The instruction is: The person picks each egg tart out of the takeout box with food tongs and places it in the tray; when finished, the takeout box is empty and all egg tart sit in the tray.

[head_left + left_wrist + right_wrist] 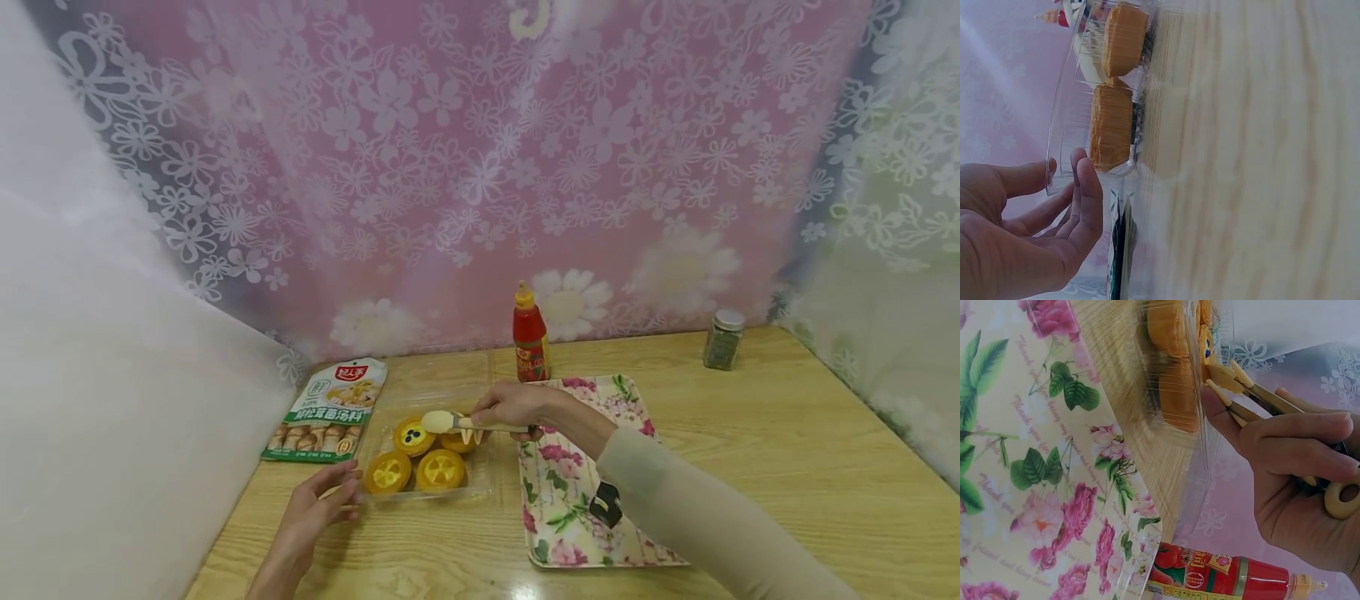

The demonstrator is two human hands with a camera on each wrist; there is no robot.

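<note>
A clear plastic container (480, 492) holds several egg tarts (440, 472), one topped with dark berries (413, 437). At its near left corner is my left hand (318, 504). In the left wrist view, the thumb and fingers (1090, 181) pinch the container's corner beside a tart (1112, 128). My right hand (517, 406) grips cream-tipped food tongs (438, 422) above the far right of the container. The right wrist view shows the spread tips of the tongs (1225, 378) close over the tarts, with a ring handle (1341, 500) by the palm. The tart at the far right is partly hidden.
A floral tray (555, 533) lies right of the container, under my right forearm. Behind it stands a red sauce bottle (531, 337). A mushroom soup seasoning packet (326, 412) lies left; a lidded jar (723, 340) stands far right. Patterned curtain (480, 167) borders the table's back.
</note>
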